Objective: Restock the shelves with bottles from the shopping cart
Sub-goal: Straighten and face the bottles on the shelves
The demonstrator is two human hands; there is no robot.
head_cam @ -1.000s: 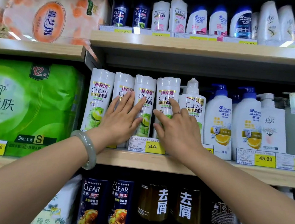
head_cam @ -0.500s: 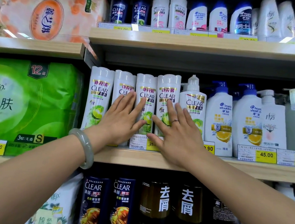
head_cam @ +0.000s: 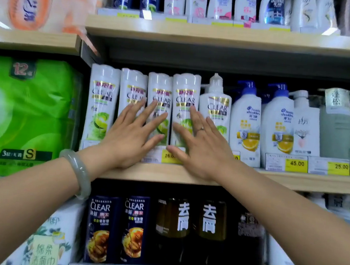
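White CLEAR bottles [head_cam: 103,93] standing upright in a row of four on the middle shelf [head_cam: 295,180], just left of the pump bottle [head_cam: 214,108]. Lying flat against the row's fronts with fingers straight and spread, gripping nothing: left hand [head_cam: 129,137] over the second and third bottles left of the pump bottle, right hand [head_cam: 201,149] over the first, its outer fingers lying across the pump bottle's lower front.

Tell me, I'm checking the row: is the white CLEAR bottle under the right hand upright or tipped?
Upright: the white CLEAR bottle stands straight on the shelf, level with its neighbours, right hand flat against it.
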